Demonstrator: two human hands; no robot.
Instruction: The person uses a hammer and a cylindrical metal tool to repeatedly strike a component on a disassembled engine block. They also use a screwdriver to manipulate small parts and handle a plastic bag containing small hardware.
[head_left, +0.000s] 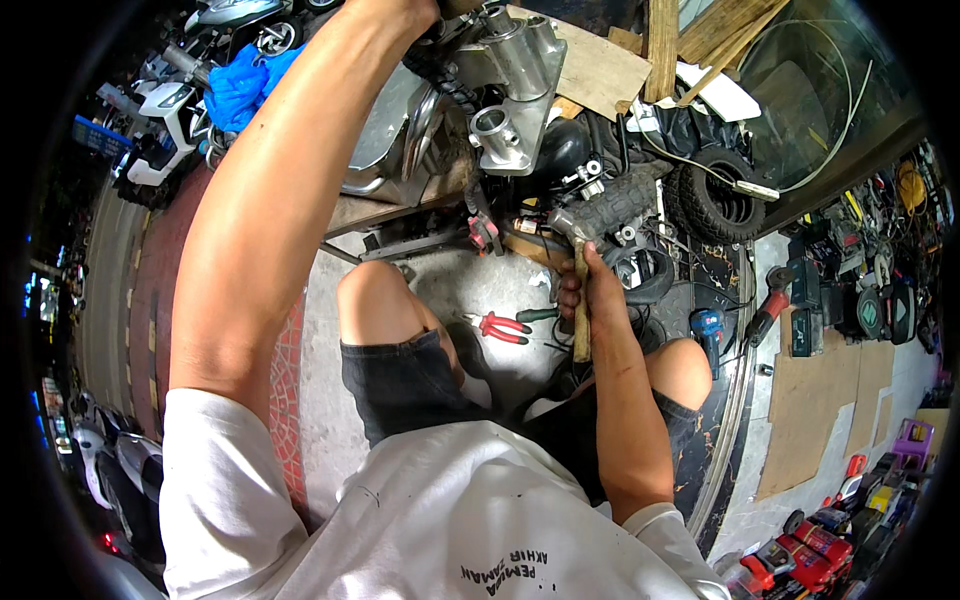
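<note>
My right hand (pixel 592 284) is wrapped round the wooden handle of a hammer (pixel 582 335). Its metal head points away from me, over a cluttered heap of parts. At the top edge, my left hand (pixel 412 12) reaches beside a silver metal fixture (pixel 522 65) with upright cylinders and a ring-shaped socket. The picture's edge cuts off most of that hand, so its fingers are hidden. On the ground between my knees lie red-handled pliers (pixel 502 327), and close to them is a tool with a dark green handle (pixel 536 315).
Small black tyres (pixel 722 195) lie at the right of the heap, below wooden boards (pixel 600 65). A blue cordless drill (pixel 707 328) and a red-and-black power tool (pixel 772 305) are by my right knee. Parked scooters (pixel 160 125) and a road are at left.
</note>
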